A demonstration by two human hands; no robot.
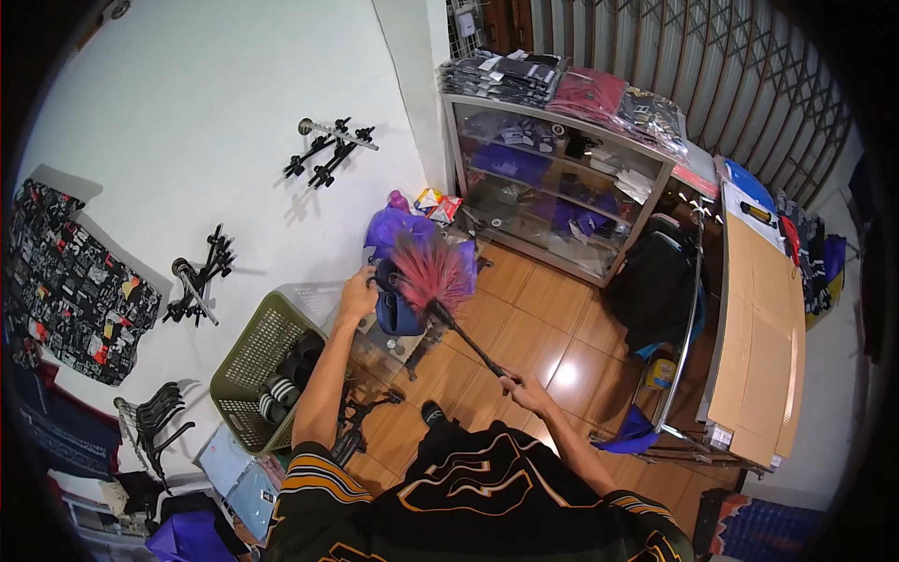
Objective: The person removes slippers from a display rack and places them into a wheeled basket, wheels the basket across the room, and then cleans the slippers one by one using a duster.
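My right hand (527,391) is wrapped round the black handle of a feather duster (435,273). Its pink and grey feathers point away from me, up against dark blue slide sandals (400,315). My left hand (359,294) is closed at the left edge of these sandals and appears to grip them; the fingers are partly hidden. Behind the feathers lies a purple plastic bag (398,228), on or beside a low stand that is mostly covered.
An olive plastic basket (245,361) with several sandals stands left. A glass display cabinet (552,192) bears packed clothes. To the right are a metal clothes rack (691,323) and a cardboard-topped table (757,351). Hanger hooks (330,152) project from the wall.
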